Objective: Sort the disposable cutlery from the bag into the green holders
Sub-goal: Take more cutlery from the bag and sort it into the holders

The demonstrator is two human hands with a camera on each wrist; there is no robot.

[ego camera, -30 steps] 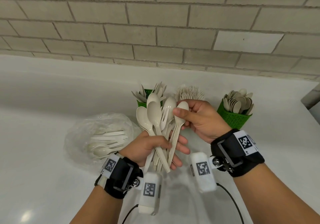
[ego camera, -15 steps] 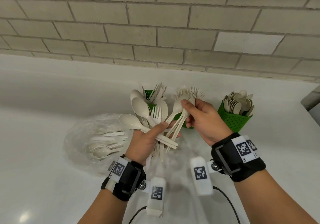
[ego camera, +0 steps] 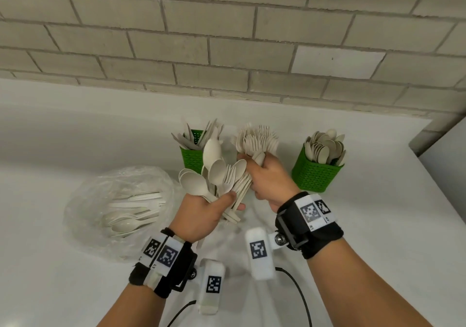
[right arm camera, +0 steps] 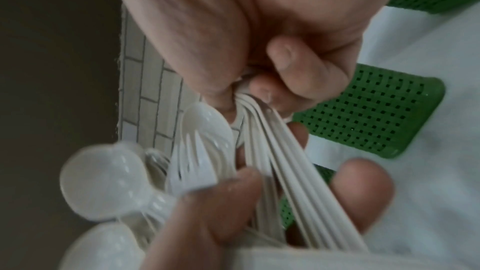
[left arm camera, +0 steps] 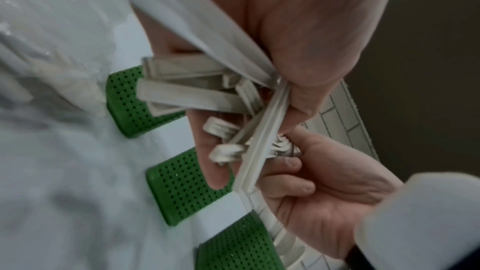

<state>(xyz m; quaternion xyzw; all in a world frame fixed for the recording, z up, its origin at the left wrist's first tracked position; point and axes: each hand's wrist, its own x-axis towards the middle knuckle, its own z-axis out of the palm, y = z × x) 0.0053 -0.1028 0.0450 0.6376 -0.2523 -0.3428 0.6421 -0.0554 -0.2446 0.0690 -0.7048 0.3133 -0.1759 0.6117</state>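
My left hand (ego camera: pixel 234 200) grips a fanned bundle of beige spoons and forks (ego camera: pixel 219 172) by the handles, above the counter. My right hand (ego camera: pixel 254 161) pinches several spoons (right arm camera: pixel 259 130) near their heads; their handles still run down into the left hand's grip. In the right wrist view the right hand (right arm camera: pixel 246 89) sits above the left thumb (right arm camera: pixel 221 202). Three green holders stand behind: the left holder (ego camera: pixel 191 157) has knives, the middle holder (left arm camera: pixel 182 186) has forks (ego camera: pixel 257 140) and is mostly hidden in the head view, the right holder (ego camera: pixel 315 175) has spoons. A clear bag (ego camera: pixel 100 190) with more cutlery lies at the left.
A white counter (ego camera: pixel 378 225) runs back to a grey brick wall (ego camera: pixel 227 36). A grey edge or panel (ego camera: pixel 443 145) stands at the far right. Black cables (ego camera: pixel 297 289) trail from the wrist cameras near the front.
My right hand went from pinching one spoon head to holding several, and moved up and back toward the fork holder. The left hand's bundle tilted left and fanned out.
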